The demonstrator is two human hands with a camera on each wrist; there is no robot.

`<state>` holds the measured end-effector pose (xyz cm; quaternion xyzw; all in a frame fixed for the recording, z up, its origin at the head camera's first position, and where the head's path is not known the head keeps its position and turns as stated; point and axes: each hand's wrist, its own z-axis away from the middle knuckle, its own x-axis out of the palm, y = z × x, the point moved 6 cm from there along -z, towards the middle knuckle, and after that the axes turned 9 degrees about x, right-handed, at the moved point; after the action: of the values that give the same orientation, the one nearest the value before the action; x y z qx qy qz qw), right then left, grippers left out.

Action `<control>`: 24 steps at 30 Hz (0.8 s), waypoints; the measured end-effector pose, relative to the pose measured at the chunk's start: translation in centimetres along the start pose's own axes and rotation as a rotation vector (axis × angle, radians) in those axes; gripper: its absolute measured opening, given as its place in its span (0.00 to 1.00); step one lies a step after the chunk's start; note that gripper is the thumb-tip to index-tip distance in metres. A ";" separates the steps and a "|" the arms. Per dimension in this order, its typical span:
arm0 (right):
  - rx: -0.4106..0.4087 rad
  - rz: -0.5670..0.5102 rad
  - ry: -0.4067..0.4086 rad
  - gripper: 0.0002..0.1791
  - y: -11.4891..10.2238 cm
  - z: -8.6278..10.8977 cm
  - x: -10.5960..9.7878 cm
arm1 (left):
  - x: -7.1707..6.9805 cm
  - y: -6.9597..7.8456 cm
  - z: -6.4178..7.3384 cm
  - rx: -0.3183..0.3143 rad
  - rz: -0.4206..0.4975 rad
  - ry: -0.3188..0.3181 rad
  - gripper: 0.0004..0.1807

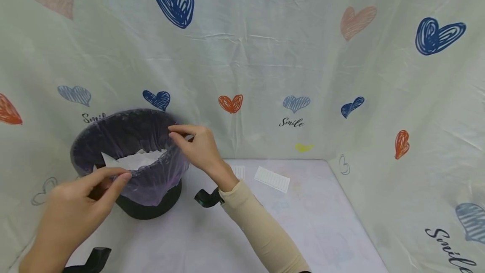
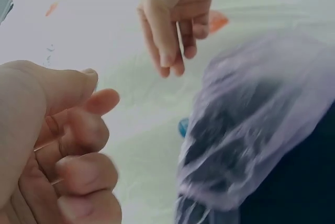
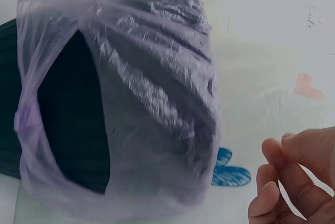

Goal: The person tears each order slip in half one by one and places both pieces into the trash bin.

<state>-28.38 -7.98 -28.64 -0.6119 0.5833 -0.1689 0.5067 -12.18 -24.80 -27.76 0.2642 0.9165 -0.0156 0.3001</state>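
Liner handling at a bin. Left hand (image 1: 73, 210) and right hand (image 1: 201, 148): thumb and forefinger nearly meeting, remaining fingers loosely curled, nothing visibly held. One purple liner (image 1: 155, 186) overhangs one dark bin (image 1: 147, 212), beyond the left hand and left of the right. Step, as judged: adjusting or loosening the liner (which, cannot be told); the next move calls for pinching its edge. Right of the right wrist: two printed cards (image 1: 272, 179). White paper (image 1: 142, 160) inside: uncountable.
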 end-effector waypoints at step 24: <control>0.241 0.113 0.133 0.19 14.7 4.1 -5.8 | 10.9 4.4 2.0 -0.003 0.472 -0.014 0.23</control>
<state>-34.62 1.75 -40.12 -0.5003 0.6247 -0.2490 0.5454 -16.33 -16.25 -34.93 0.4707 0.8272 0.0545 0.3021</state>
